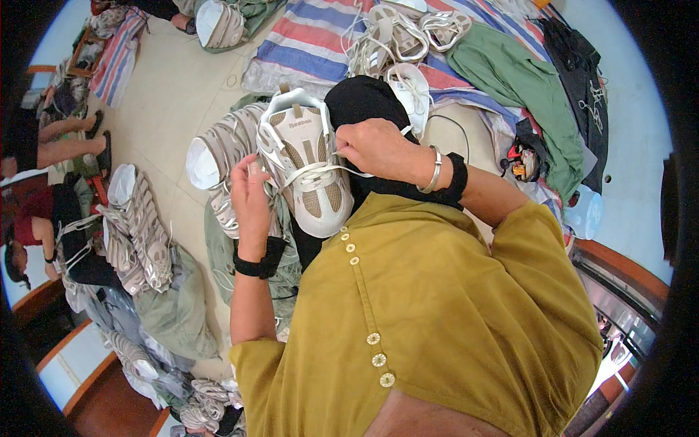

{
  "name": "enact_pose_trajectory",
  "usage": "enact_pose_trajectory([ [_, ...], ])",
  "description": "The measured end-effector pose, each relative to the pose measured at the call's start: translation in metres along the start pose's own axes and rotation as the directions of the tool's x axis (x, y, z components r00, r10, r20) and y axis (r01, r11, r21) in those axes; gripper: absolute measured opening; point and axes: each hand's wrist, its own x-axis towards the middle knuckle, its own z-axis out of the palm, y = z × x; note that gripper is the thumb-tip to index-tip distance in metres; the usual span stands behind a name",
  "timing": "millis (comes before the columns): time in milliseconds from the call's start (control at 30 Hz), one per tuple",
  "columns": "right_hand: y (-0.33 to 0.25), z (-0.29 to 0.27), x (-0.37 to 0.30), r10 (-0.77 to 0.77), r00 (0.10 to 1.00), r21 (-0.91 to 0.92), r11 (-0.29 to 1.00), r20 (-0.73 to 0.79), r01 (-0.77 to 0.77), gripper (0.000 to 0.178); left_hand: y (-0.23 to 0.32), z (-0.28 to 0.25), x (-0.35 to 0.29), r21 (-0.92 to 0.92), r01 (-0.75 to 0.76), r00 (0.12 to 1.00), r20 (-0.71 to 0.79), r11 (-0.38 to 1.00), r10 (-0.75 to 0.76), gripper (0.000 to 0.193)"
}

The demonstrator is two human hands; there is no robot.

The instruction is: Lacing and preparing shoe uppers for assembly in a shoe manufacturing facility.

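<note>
A beige-and-white sneaker [320, 205] rests on my lap, its toe toward me, with white shoelaces [313, 173] crossed over its tongue. On the sneaker's left side, my left hand [250, 193] has its fingers bent together at a lace end; the grip is partly hidden. My right hand [375, 148] pinches the lace by the opposite side of the shoe, and a loose end trails below it. Black cloth [368, 102] lies under and behind the sneaker. Just left of it, a row of nested sneakers [226, 149] stands close to my left hand.
Ahead, several laced sneakers [408, 36] are heaped on a striped woven sheet [302, 51]. Green cloth [510, 95] lies at the right, near a clear plastic container [585, 211]. More stacked sneakers [138, 233] stand on the left floor, beyond which another person [36, 218] sits.
</note>
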Motion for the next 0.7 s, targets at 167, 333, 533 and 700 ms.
enact_pose_trajectory([
  [167, -0.002, 0.005, 0.002, 0.019, 1.0, -0.089, 0.996, -0.017, -0.021, 0.012, -0.001, -0.007, -0.007, -0.097, 0.124, 0.992, 0.035, 0.987, -0.121, 0.032],
  [333, -0.008, 0.005, 0.002, -0.321, 0.947, -0.303, 0.904, -0.011, 0.303, 0.008, -0.003, 0.013, -0.015, -0.032, -0.139, 0.99, -0.016, 0.99, 0.139, 0.022],
  [533, 0.001, -0.007, 0.012, -0.526, 0.848, -0.285, 0.805, 0.066, 0.521, 0.006, -0.002, 0.004, -0.016, -0.214, 0.103, 0.987, 0.144, 0.971, -0.073, 0.017],
  [700, 0.008, -0.01, 0.031, -0.501, 0.853, -0.221, 0.824, 0.148, 0.522, 0.007, 0.0, 0.004, -0.017, -0.084, 0.117, 0.973, 0.212, 0.99, -0.097, 0.013],
])
